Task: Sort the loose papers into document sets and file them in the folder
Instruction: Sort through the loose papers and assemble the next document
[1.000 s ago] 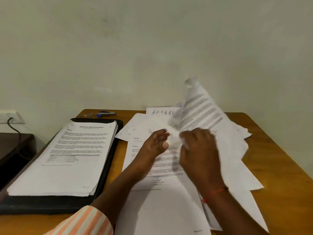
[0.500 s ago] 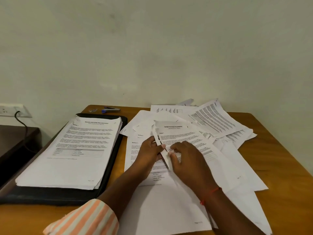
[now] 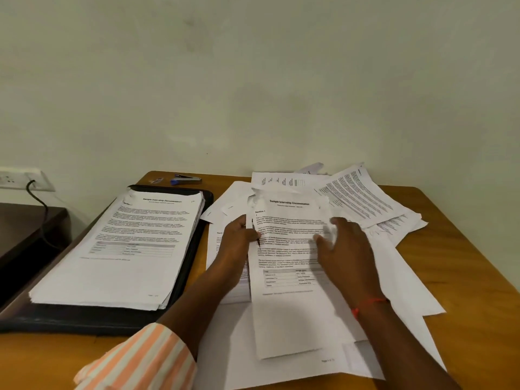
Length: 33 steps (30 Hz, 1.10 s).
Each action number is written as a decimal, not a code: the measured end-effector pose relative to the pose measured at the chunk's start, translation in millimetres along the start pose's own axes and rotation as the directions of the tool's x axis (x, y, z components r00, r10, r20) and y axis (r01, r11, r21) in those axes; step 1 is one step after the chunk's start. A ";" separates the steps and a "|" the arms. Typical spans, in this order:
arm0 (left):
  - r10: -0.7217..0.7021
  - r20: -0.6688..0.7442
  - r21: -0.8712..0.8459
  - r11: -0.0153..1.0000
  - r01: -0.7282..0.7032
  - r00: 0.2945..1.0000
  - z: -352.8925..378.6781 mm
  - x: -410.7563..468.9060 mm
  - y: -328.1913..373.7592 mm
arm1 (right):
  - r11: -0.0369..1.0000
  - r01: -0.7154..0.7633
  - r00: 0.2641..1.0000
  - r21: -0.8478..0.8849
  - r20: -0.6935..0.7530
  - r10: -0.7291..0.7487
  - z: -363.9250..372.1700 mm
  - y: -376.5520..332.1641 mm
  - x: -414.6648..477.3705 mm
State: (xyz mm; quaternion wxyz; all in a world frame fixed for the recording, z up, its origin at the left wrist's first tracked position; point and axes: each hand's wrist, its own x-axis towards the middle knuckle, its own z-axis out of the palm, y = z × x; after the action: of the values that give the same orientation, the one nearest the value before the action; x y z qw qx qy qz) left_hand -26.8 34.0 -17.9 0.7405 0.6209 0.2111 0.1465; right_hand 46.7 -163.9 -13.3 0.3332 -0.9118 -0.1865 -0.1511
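Document set (image 3: 287,305) — long axis runs away from person; L hand (image 3: 239,237) pinches its left edge, R hand (image 3: 343,249) rests loose-fingered on top. Folder (image 3: 98,319) lies left — L hand nearer.

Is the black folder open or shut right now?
Open, it appears: the black folder lies flat, a paper stack rests on it, no cover over the stack.

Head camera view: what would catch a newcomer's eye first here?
Mid-table, the left hand grips the edge of a printed sheet headed Sample Internship Documentation while the right hand rests on it. Left of them a thick paper stack sits on a black folder; loose papers fan out behind and to the right.
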 end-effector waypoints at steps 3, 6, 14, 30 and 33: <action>-0.043 0.010 -0.075 0.996 0.043 0.999 -2.0 2.0 1.5 | 0.976 -0.206 0.973 0.074 0.120 0.196 -12.1 12.8 10.7; -0.053 -0.016 -0.054 0.997 0.052 0.998 -3.7 3.8 1.4 | 0.860 -0.398 0.904 0.321 0.300 0.306 -8.9 22.8 18.8; -0.065 -0.086 0.070 0.995 0.071 0.994 -15.9 10.1 -0.2 | 0.833 -0.374 0.905 0.408 0.358 0.230 -0.7 32.8 24.4; -0.133 -0.107 0.036 0.990 0.138 0.985 -16.4 13.4 -8.4 | 0.957 -0.266 0.963 0.118 0.084 0.257 -3.8 50.5 28.5; -0.146 -0.107 0.048 0.987 0.151 0.984 -16.7 14.3 -8.7 | 0.957 -0.280 0.959 0.081 0.077 0.274 -3.2 53.2 31.4</action>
State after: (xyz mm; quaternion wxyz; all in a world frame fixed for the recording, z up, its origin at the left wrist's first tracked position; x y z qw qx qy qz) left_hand -23.1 53.5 -30.7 0.7198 0.6157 0.2987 0.1167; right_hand 97.5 -196.2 -27.8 0.3862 -0.9171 -0.0746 -0.0645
